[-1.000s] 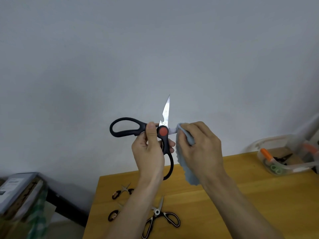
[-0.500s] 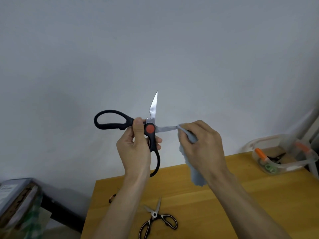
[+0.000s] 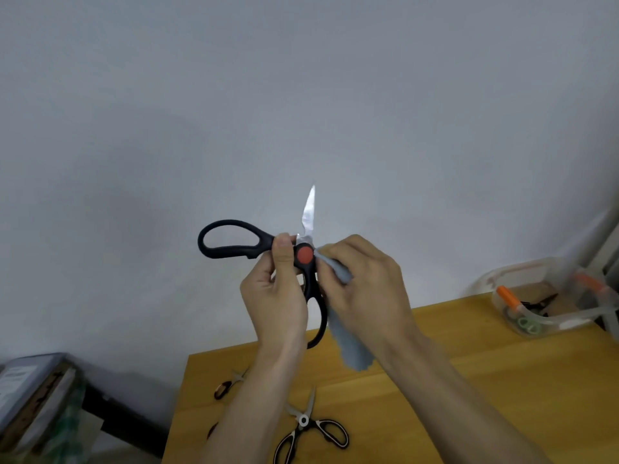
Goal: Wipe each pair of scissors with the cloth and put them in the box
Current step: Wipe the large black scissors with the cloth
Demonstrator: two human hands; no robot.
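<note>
My left hand point(image 3: 279, 293) grips large black-handled scissors point(image 3: 234, 238) with a red pivot, held up in front of the wall with the blades spread; one blade points straight up. My right hand point(image 3: 368, 279) holds a grey cloth point(image 3: 350, 346) pressed around the other blade right beside the pivot, hiding that blade. A clear plastic box point(image 3: 549, 324) with orange clips stands at the table's far right and holds scissors. On the wooden table point(image 3: 485, 380) below lie black-and-white scissors point(image 3: 310, 430) and small dark-handled scissors point(image 3: 231, 383).
Another small dark handle point(image 3: 211, 430) peeks out beside my left forearm. A stack of books or boxes point(image 3: 30, 396) sits on a low dark surface left of the table. A plain grey wall fills the background.
My right hand slid the cloth along the horizontal blade in to the pivot, covering the blade. The scissors shifted slightly right with the view.
</note>
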